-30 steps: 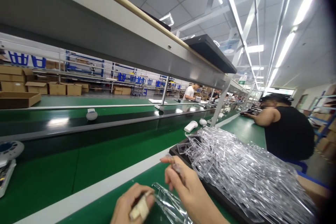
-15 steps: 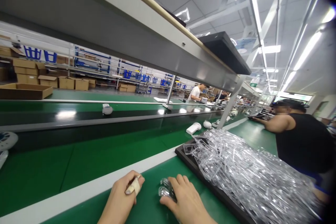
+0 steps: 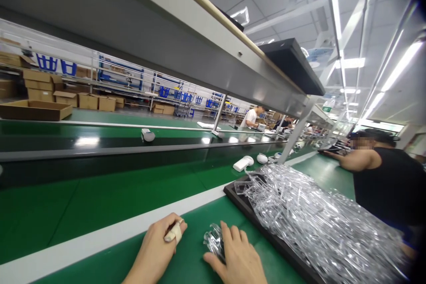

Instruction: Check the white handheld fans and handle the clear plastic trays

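While right hand (image 3: 238,259) cups clear piece (image 3: 214,242), tray (image 3: 241,199) near

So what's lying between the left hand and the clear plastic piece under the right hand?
Nothing: in the head view only bare green mat separates the left hand from the clear plastic piece under the right hand.

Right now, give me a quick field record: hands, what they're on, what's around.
left hand: fist on green bench, taped finger, holds nothing visible
right hand: palm down on clear plastic piece
right of hands: black tray heaped with clear plastic parts
beyond: conveyor belt carrying small white device
far right: co-worker in black top
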Demonstrator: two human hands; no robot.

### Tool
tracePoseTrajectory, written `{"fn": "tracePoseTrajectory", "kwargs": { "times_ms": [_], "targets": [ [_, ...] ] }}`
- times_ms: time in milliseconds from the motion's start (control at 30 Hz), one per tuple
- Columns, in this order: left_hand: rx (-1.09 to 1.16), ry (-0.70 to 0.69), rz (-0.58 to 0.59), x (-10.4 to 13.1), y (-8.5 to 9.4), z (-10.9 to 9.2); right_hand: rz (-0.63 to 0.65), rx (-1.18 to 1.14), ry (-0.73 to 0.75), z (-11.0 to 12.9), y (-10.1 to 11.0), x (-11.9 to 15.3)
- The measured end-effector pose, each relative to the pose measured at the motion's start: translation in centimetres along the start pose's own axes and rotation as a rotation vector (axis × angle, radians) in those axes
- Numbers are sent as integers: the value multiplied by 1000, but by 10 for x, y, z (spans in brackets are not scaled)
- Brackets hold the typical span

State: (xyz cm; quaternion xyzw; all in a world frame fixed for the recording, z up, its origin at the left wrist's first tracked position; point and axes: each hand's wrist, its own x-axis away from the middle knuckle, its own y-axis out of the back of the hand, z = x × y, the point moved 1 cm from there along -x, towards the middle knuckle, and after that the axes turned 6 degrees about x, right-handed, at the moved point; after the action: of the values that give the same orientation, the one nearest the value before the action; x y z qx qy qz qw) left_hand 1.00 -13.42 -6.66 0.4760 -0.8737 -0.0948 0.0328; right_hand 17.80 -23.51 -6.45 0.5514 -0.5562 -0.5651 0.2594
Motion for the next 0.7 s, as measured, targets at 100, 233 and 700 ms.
{"fn": "tracePoseTrajectory", "kwargs": {
  "times_ms": [100, 233, 700],
  "targets": [
    [-13, -1, 4, -1, 0, 2, -38, 16, 31, -6, -2, 6],
    [-42, -11, 8, -2, -1, 2, -45, 21, 53, -13, -5, 12],
    [-16, -22, -46, -4, -5, 1, -14, -49, 139, -25, -26, -35]
  ]
}}
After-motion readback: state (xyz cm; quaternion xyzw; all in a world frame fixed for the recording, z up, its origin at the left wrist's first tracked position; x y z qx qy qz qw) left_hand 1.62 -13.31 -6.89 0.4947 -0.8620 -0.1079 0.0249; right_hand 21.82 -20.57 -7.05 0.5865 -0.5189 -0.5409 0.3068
